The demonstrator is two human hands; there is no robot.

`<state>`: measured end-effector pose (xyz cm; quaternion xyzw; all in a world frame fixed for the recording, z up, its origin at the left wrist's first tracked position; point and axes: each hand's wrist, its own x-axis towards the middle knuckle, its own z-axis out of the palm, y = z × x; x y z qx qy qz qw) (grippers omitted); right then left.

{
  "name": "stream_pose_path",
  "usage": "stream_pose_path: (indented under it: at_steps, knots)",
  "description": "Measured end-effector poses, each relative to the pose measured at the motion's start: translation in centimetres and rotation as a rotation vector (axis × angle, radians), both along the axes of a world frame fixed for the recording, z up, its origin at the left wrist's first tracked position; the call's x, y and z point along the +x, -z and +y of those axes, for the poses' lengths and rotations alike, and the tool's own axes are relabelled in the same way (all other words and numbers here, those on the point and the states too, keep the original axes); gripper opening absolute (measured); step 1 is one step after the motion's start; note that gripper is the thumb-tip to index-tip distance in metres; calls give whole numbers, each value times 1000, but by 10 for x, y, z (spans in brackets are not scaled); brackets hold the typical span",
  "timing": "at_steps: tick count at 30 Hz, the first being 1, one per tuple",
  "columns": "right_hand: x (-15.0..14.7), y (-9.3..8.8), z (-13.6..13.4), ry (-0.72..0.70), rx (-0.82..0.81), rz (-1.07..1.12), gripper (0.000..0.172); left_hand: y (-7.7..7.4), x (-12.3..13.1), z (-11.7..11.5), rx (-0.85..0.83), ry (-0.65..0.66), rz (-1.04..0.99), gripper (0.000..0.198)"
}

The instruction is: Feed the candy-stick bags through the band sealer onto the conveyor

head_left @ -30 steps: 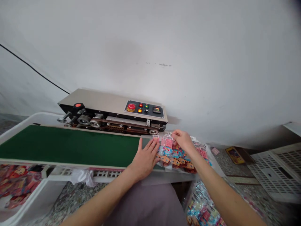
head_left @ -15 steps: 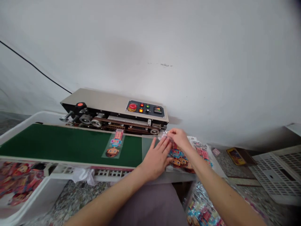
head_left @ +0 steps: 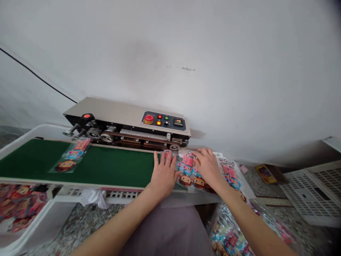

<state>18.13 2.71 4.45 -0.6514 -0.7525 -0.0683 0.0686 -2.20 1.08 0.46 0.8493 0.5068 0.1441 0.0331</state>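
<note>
My left hand [head_left: 164,176] lies over a clear plastic packet [head_left: 167,155] at the right end of the green belt [head_left: 114,165], fingers stretched and spread, covering most of it. My right hand [head_left: 209,166] has its fingers bent onto the upper right edge of another printed packet [head_left: 186,169], which shows pink bars and a cartoon face. More packets [head_left: 230,174] lie overlapped under and beside the right hand. Further left, one packet [head_left: 70,155] rests on the belt, its upper end close to the sealing machine [head_left: 114,113].
The machine's control panel [head_left: 164,121] has a red button and lit display. Packets fill a white bin [head_left: 34,231] at lower left. A bag of packets [head_left: 231,231] sits below right. A white crate [head_left: 317,195] and an open box [head_left: 269,174] stand on the floor at right.
The packet on the belt has moved left along the machine. My left hand has shifted left with a packet beneath it. My right hand has moved slightly right, onto another packet.
</note>
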Motion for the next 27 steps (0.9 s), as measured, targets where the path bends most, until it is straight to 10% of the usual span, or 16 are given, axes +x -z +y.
stream_pose_path:
  at_steps: [6,23,27]
  knots:
    - [0,3,-5,9,2,-70,37,-4,15,0,10,326,-53,52]
    - [-13,-13,2,-10,-46,-178,32,-5,0,4,-32,271,1,55]
    - [-17,-13,-11,-50,-137,-115,32,-1,-6,23,-17,439,-17,56]
